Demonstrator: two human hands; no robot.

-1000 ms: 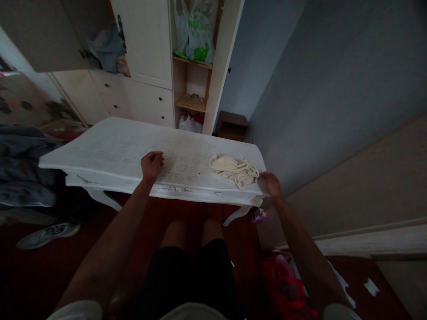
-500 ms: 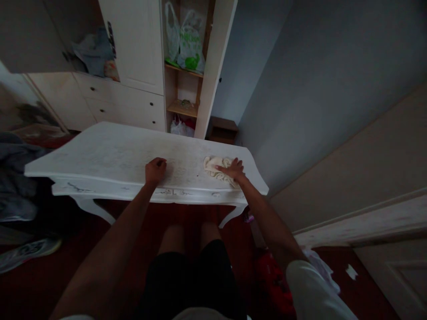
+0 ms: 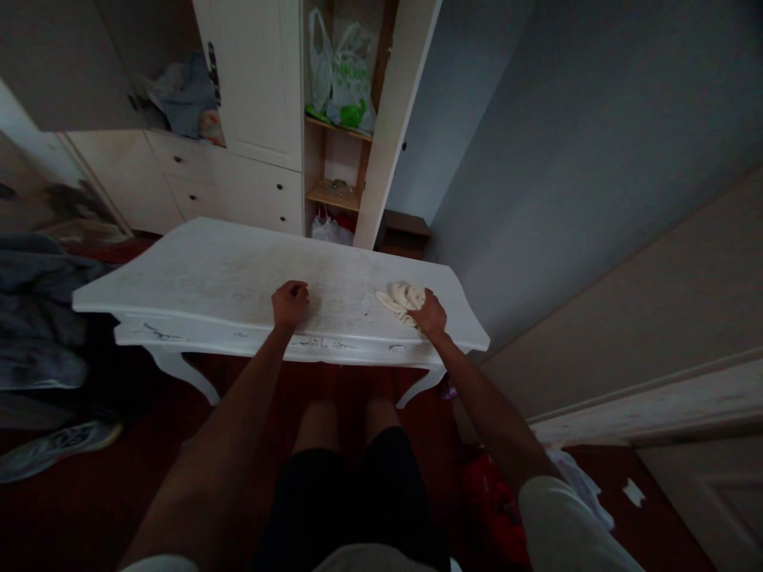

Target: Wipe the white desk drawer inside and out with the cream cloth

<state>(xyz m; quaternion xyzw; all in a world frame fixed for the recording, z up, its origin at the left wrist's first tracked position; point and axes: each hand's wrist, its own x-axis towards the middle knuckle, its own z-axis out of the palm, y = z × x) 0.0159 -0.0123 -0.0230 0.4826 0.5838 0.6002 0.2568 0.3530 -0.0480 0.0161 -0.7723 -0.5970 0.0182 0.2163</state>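
A white table [image 3: 208, 274] with curved legs stands in front of me. My left hand [image 3: 289, 304] rests near its front edge with the fingers curled into a loose fist, holding nothing that I can see. My right hand [image 3: 430, 314] lies further right on the tabletop, its fingers closed on a bunched cream cloth [image 3: 403, 297]. The cloth sits crumpled just beyond my fingers, near the table's right end.
A white wardrobe [image 3: 250, 95] with drawers and an open shelf section holding plastic bags [image 3: 339, 75] stands behind the table. A grey wall [image 3: 566, 159] runs along the right. A shoe [image 3: 56, 445] and dark clothing [image 3: 36, 318] lie left; red items [image 3: 494, 500] on the floor right.
My right hand left the table's right corner, came onto the cloth and gathered it into a tighter bunch. My left hand stayed in its place on the table.
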